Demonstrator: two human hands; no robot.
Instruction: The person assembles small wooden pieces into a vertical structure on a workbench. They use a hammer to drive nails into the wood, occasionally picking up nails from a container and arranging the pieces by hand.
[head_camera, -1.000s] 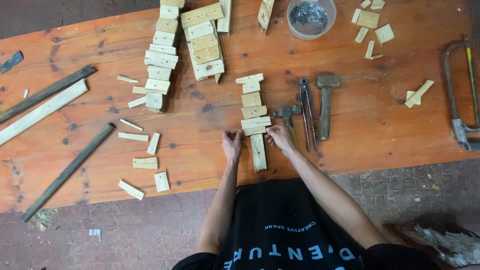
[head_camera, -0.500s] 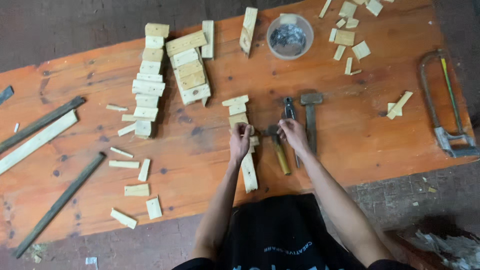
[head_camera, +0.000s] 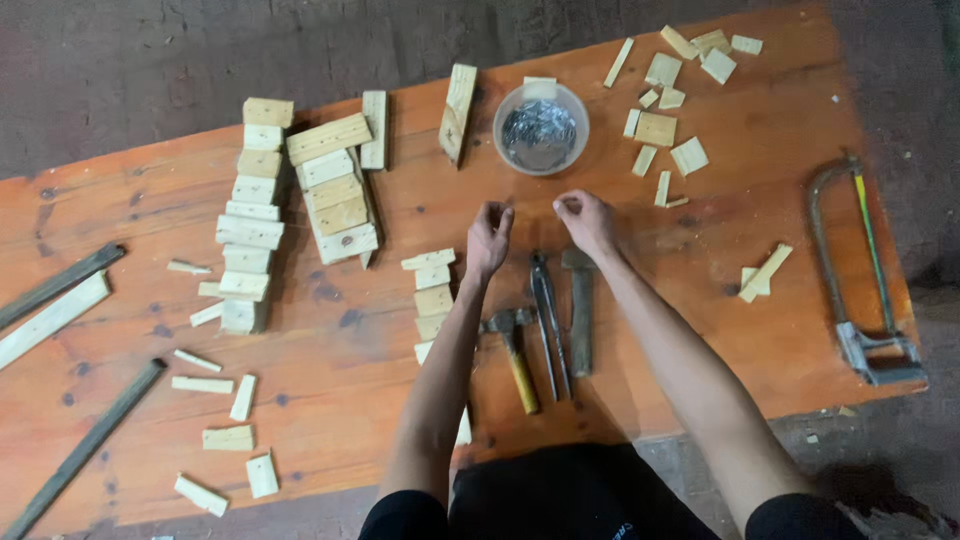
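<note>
Both hands sat on the orange workbench (head_camera: 330, 340), just below the nail bowl.

Hacksaw (head_camera: 860, 270) lay far right; wood block rows (head_camera: 250, 230) far left. Clear bowl of nails (head_camera: 541, 128) stood just above both hands. Left hand (head_camera: 488, 240) was loosely curled, fingertips bunched; right hand (head_camera: 585, 222) likewise curled, thumb against forefinger. Couldn't tell if either pinched a nail. Pincers (head_camera: 548, 320) and two hammers lay below them.

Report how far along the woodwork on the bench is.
Done: cut blocks sit stacked at the left, and a short row of blocks lies beside the left hand. In hand: both hands, the right hand too, are curled just below the bowl of nails. Left: the claw hammer lies untouched.
</note>
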